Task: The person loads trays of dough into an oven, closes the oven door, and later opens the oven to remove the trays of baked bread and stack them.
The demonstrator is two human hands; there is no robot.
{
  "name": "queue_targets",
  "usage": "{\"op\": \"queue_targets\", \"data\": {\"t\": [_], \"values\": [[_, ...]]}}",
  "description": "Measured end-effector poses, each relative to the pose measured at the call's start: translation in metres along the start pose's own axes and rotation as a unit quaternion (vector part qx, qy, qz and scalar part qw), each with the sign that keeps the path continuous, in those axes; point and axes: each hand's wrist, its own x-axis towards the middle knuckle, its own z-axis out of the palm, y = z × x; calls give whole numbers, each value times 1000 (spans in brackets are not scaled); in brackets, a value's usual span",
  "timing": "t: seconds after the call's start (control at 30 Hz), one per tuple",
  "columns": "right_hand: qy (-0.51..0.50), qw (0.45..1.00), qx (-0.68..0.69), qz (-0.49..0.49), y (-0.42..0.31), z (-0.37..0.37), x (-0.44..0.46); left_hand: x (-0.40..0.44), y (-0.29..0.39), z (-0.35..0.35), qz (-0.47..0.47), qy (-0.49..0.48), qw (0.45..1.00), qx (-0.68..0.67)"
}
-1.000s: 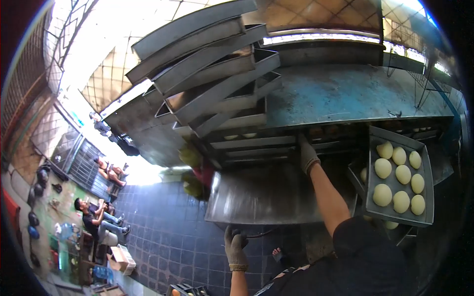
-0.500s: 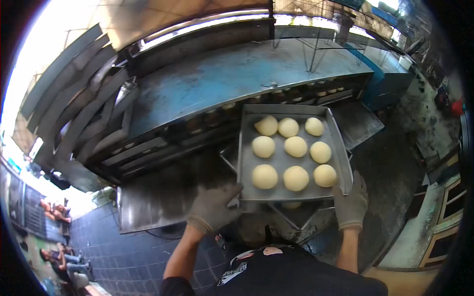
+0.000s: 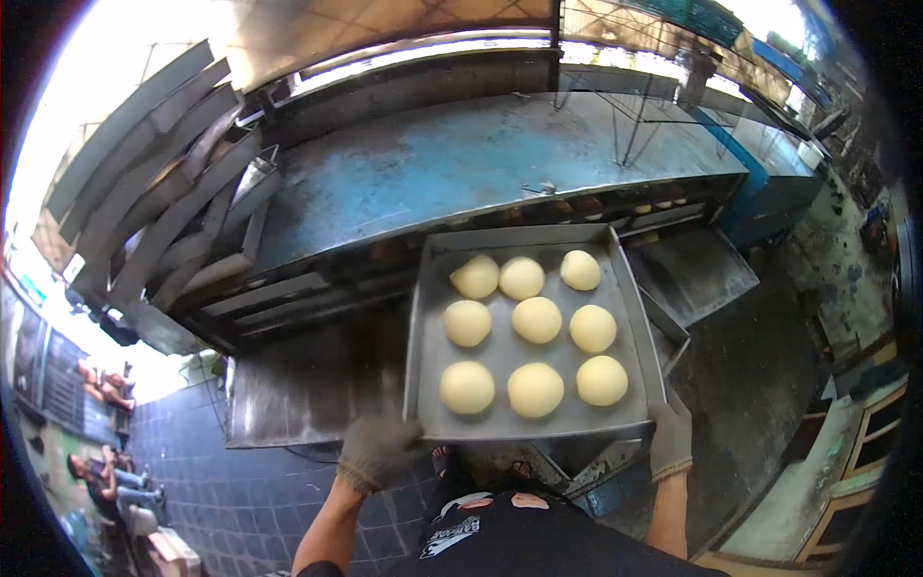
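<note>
A square metal tray (image 3: 630, 415) with several round pale dough balls (image 3: 536, 388) is held up in front of my body. My left hand (image 3: 381, 450), in a grey knit glove, grips its near left corner. At the near right corner my right hand (image 3: 671, 438), gloved the same way, is closed on the tray's side. The undersides of the fingers are hidden by the tray. Part of another metal tray (image 3: 663, 332) shows beneath and to the right of it.
Beyond the tray stands a long oven with a blue-grey top (image 3: 433, 163) and an open front slot. A lowered metal door (image 3: 308, 385) juts out at the left, another (image 3: 692, 269) at the right. Empty trays (image 3: 159, 192) are stacked at the far left. People sit (image 3: 120, 481) beyond the tiled floor.
My right hand came into view and both hands took hold of the tray, which has moved left and nearer to my body. The view has swung to the right.
</note>
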Motion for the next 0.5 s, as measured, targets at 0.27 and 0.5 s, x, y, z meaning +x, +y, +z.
{"op": "queue_targets", "data": {"t": [0.27,0.5], "values": [[-128,920,-261,-264,62,132,98,-33,-112,-21,-79,97,992,-10],[-144,988,-38,27,34,275,182,58,-215,-18,-108,198,974,-25]]}}
